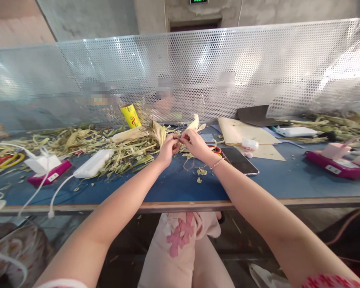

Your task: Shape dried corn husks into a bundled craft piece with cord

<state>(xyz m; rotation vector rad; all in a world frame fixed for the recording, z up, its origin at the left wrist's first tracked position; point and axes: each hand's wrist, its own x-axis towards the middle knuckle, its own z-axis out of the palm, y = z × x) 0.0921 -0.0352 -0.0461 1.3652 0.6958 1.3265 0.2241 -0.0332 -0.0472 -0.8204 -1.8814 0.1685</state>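
Note:
Over the blue table, my left hand [169, 150] and my right hand [195, 145] meet with their fingertips pinched together. Pale corn husk [195, 121] sticks up just beyond my right fingers, and a yellowish husk [159, 133] rises beside my left fingers. The part between the fingertips is small and mostly covered. Left of my hands spreads a heap of dried husk strips [132, 150]. A thin loop of cord or wire hangs below the hands, near a dark phone [240, 161] lying by my right wrist.
A yellow tube [131, 116] stands tilted against the perforated metal screen [192, 72]. A white power bank [93, 163] and magenta power strips [49, 173] with cables lie left and right. Brown paper [243, 132] and a white earbud case [250, 145] lie right. People sit beyond the screen.

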